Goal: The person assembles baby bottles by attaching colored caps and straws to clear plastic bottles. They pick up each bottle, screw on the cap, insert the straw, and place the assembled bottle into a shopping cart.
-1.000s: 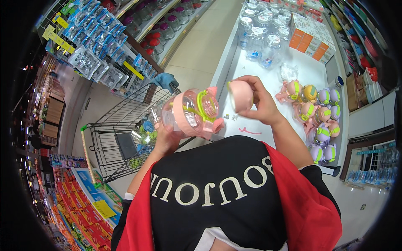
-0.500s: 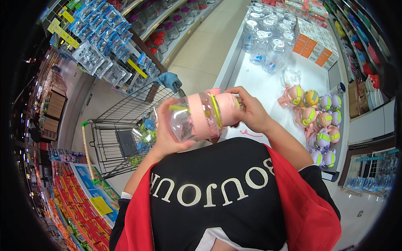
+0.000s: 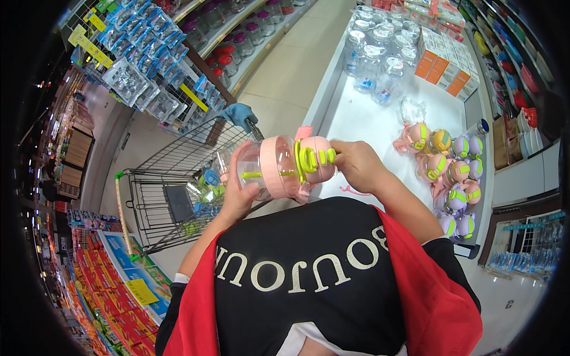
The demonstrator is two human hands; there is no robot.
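A clear water bottle [image 3: 274, 169] with a pink band lies on its side in front of my chest. Its domed pink lid [image 3: 317, 159], with green trim and a green latch, points right. Wrapped round the base end is my left hand [image 3: 236, 199]. At the lid end, the curled fingers of my right hand [image 3: 359, 165] touch the green latch, thumb and forefinger together. A pink strap hangs about the bottle's neck. Similar bottles [image 3: 457, 172] with pink, purple and yellow lids stand in a group on the white display table [image 3: 362, 127] to my right.
A wire shopping cart [image 3: 160, 190] with a blue cloth [image 3: 238, 114] over its corner stands at my left, goods inside. Clear jars [image 3: 374, 53] and orange-and-white boxes [image 3: 445, 62] fill the table's far end. Hanging packets [image 3: 142, 47] and jar shelves [image 3: 243, 44] rise beyond the cart.
The bottle has turned about its length, so the green latch now faces up. My left hand has shifted lower round the base, and my right fingers have moved to the latch.
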